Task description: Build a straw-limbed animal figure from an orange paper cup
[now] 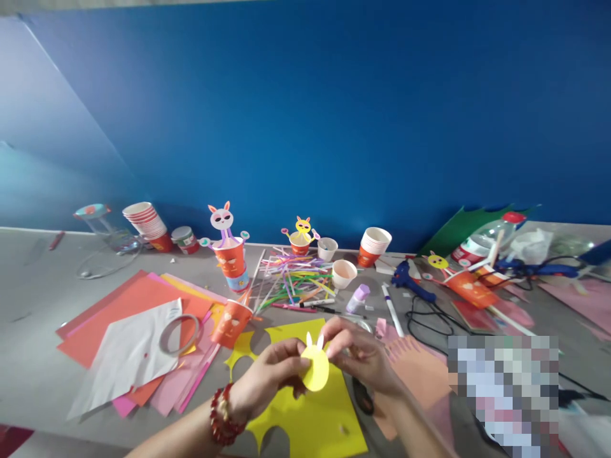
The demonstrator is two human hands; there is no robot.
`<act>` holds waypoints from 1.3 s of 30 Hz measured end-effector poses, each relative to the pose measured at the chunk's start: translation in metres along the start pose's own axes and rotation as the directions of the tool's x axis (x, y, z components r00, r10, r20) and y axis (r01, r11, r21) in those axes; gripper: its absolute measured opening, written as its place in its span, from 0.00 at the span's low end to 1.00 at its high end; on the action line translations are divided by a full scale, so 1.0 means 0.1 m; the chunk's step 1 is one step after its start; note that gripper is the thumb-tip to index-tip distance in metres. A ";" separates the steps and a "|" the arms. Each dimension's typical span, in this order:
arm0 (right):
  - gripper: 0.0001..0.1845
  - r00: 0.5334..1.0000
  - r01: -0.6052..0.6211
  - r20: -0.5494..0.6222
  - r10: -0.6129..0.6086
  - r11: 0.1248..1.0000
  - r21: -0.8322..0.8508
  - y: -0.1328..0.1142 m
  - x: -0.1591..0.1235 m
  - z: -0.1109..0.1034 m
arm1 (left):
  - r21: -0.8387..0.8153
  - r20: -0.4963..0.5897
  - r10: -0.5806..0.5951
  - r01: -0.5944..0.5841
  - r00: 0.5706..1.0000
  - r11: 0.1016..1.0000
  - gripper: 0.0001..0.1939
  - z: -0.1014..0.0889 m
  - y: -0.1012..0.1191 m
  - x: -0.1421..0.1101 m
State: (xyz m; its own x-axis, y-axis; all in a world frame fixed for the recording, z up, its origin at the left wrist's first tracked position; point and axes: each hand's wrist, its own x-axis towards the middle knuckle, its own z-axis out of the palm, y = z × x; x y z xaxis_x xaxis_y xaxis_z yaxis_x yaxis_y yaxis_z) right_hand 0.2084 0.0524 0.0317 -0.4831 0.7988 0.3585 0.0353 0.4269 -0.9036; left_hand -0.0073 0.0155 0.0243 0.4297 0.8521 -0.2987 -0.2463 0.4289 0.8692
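Between my hands is a yellow oval paper cutout (pixel 317 372) with two pale pointed ears at its top, like a rabbit's head. My left hand (pixel 272 375), a red bead bracelet on its wrist, pinches the cutout at its left edge. The closed fingers of my right hand (pixel 356 350) are at its upper right, by the right ear; whatever small piece they may hold is hidden. Under both hands lies a yellow paper sheet (pixel 310 420) with round pieces cut from it. Black scissor handles (pixel 363 395) show partly beneath my right hand.
Orange and pink sheets (pixel 105 318) with a tape roll (pixel 179 335) lie left. Paper-cup animals stand behind, including a white-faced one (pixel 229 254). Coloured pipe cleaners (pixel 296 273), a glue stick (pixel 358 298), a blue glue gun (pixel 411 283) and its cable spread across the back and right.
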 end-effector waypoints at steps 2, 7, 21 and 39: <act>0.15 0.997 -0.022 -0.071 0.026 0.998 0.061 0.00 -0.03 0.04 | -0.019 -0.038 0.036 -0.037 0.999 0.999 0.19 0.04 0.00 0.00; 0.16 0.962 -0.210 -0.151 0.228 0.969 0.128 0.05 -0.17 0.24 | 0.193 -0.094 0.213 -0.192 0.972 0.962 0.20 0.04 -0.04 0.01; 0.09 0.908 -0.408 -0.343 0.241 0.694 -0.593 0.27 -0.52 -0.12 | 0.311 -0.102 0.166 -0.127 0.981 0.942 0.23 -0.07 -0.38 0.14; 0.07 0.962 -0.273 -0.264 0.069 0.286 -0.919 0.48 -0.57 -0.36 | 0.749 0.024 0.268 -0.195 0.963 0.633 0.14 -0.14 -0.45 0.23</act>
State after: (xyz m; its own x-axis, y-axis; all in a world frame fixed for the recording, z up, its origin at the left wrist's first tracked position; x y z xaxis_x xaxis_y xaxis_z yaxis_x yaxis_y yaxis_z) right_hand 0.2694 0.0423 -0.0240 -0.2310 0.9100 0.3443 0.9455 0.2934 -0.1410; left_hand 0.0018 0.0201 -0.0274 0.3686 0.9285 -0.0456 0.4111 -0.1188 0.9038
